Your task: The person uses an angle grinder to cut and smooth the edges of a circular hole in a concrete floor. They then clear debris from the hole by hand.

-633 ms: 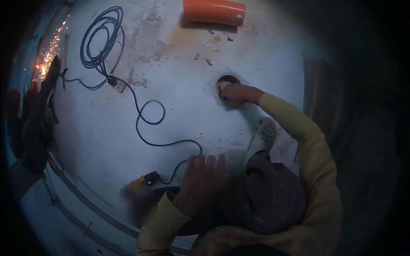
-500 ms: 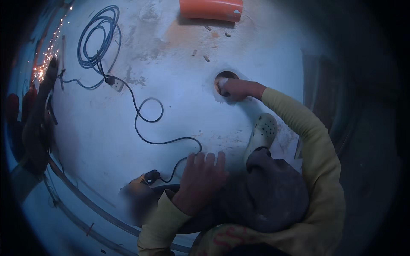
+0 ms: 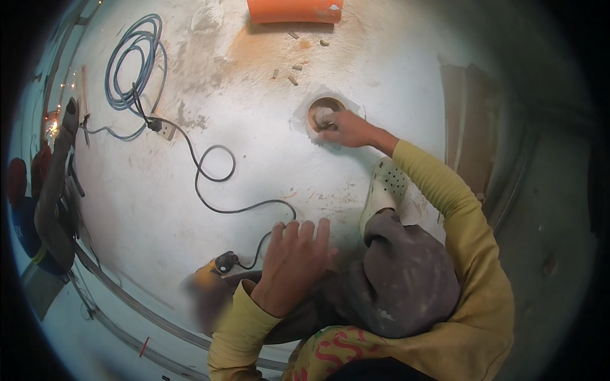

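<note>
My right hand (image 3: 351, 130) reaches to a round hole (image 3: 310, 118) in the pale floor, its fingers closed on a whitish crumpled wad (image 3: 325, 114) at the opening. What the wad is made of I cannot make out. A rough grey patch surrounds the hole. Fingers extended and slightly apart, my left hand (image 3: 295, 265) hovers or rests by my bent leg, holding nothing. Left of it on the floor lies a yellow-and-black corded power tool (image 3: 213, 268), partly hidden by my leg.
A dark cable (image 3: 232, 211) runs from the tool to a socket block (image 3: 166, 128) beside a coiled cord (image 3: 108, 76). An orange pipe (image 3: 295, 11) and several small broken pieces (image 3: 293, 80) lie beyond the hole. At far left another person's arm (image 3: 54, 184) is near flying sparks (image 3: 53, 129).
My right hand has drawn slightly up and out of the hole, showing more of the whitish wad. The sparks have shrunk and the scene looks brighter. My left hand has barely moved.
</note>
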Available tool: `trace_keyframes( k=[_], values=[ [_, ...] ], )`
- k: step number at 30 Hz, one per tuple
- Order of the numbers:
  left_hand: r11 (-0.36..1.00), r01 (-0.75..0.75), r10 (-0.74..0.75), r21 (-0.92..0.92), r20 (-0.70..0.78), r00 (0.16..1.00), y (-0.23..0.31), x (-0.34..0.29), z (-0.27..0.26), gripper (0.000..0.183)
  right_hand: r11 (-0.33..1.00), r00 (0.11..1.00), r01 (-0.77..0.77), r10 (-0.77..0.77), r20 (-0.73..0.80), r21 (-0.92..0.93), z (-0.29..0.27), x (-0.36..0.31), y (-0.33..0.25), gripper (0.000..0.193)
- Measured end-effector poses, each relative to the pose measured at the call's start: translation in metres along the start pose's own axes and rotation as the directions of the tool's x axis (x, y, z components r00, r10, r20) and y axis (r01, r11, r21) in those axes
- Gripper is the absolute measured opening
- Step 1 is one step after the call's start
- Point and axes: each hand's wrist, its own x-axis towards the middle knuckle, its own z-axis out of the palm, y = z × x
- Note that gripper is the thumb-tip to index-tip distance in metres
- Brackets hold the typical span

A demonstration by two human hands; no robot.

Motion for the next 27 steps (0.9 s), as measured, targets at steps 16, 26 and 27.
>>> trace_keyframes(
  k=[16,26,27],
  values=[
    [0.999,-0.03,0.031,0.02,-0.089,0.996,0.003,-0.004,0.002,0.052,0.965,0.969,0.039,0.027,0.247,-0.26,0.028,0.019,-0.008,0.098],
    [0.997,-0.049,0.056,0.053,-0.142,0.988,-0.001,-0.002,0.01,0.051,0.939,0.927,0.073,0.061,0.37,-0.336,0.023,0.04,-0.006,0.093],
    [0.997,-0.046,0.054,0.055,-0.136,0.989,-0.001,-0.002,0.01,0.05,0.939,0.94,0.066,0.055,0.337,-0.338,0.022,0.039,-0.007,0.092]
  ],
)
